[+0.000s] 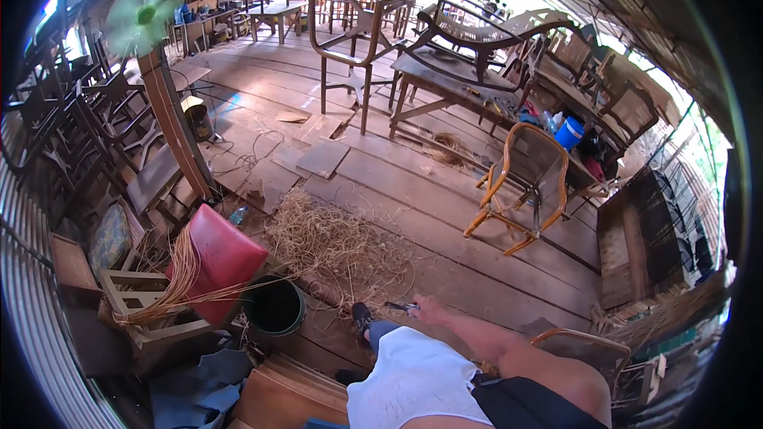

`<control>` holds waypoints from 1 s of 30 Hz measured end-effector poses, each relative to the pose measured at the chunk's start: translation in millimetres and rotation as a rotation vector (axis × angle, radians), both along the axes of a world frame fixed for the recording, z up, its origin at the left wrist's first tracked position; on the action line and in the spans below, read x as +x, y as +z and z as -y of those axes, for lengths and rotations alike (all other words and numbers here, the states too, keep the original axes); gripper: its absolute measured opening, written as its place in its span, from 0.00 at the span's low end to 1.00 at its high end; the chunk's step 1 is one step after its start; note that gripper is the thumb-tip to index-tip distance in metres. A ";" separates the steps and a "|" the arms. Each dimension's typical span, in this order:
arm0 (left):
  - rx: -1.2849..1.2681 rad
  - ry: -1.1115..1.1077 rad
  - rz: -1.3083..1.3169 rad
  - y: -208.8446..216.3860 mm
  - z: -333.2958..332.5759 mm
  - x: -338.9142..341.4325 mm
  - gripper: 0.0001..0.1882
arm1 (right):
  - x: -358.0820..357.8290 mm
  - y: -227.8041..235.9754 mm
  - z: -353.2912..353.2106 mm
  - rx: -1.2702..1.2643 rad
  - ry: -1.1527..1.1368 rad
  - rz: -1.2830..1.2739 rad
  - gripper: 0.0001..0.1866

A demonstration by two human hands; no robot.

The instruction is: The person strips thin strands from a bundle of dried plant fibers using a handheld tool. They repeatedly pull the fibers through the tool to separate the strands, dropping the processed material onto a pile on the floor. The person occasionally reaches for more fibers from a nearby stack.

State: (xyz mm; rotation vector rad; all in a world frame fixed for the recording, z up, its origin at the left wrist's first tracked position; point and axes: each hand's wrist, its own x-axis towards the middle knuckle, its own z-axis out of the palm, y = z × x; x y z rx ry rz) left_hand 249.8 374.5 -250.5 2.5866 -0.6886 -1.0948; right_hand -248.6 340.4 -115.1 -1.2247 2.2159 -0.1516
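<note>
My right hand [429, 310] reaches out in front of my body, its fingers closed round a small dark hand tool [400, 306]. The tool looks like pliers or cutters, but it is too small to be sure. It points left, above my dark shoe [362, 316]. Beyond it a tangled heap of cane strips [326, 234] lies on the plank floor. My left hand does not show. To the left, a bundle of long cane strands [184, 268] hangs over a red padded seat [224, 258], beside a dark green bucket [276, 307].
A cane armchair [524, 187] stands on the right, near a workbench [453, 83] bearing a curved wooden frame. A wooden post [175, 123] with a green fan [143, 14] rises at left, by stacked dark chair frames [63, 119]. A blue bucket [569, 133] sits among the bench clutter.
</note>
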 end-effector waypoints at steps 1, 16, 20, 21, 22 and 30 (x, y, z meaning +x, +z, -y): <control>0.029 -0.004 -0.002 -1.0 -3.1 -8.9 0.48 | 6.1 -1.7 9.6 0.002 0.019 0.023 0.20; -0.559 -1.339 -0.589 171.4 234.8 -225.3 0.22 | 81.6 81.5 193.3 0.090 0.708 0.416 0.45; -0.223 -1.275 -0.853 192.1 272.7 -249.9 0.15 | 43.0 100.3 199.9 0.056 0.761 0.492 0.45; -0.094 -1.257 -0.862 194.6 280.7 -256.4 0.15 | 38.0 101.4 199.0 0.038 0.768 0.517 0.45; -0.267 -1.295 -0.796 184.8 284.0 -262.7 0.12 | 33.7 101.4 199.7 0.020 0.775 0.543 0.45; -0.465 -1.291 -0.446 179.5 313.4 -287.5 0.12 | 10.0 85.4 213.4 -0.078 0.443 0.535 0.39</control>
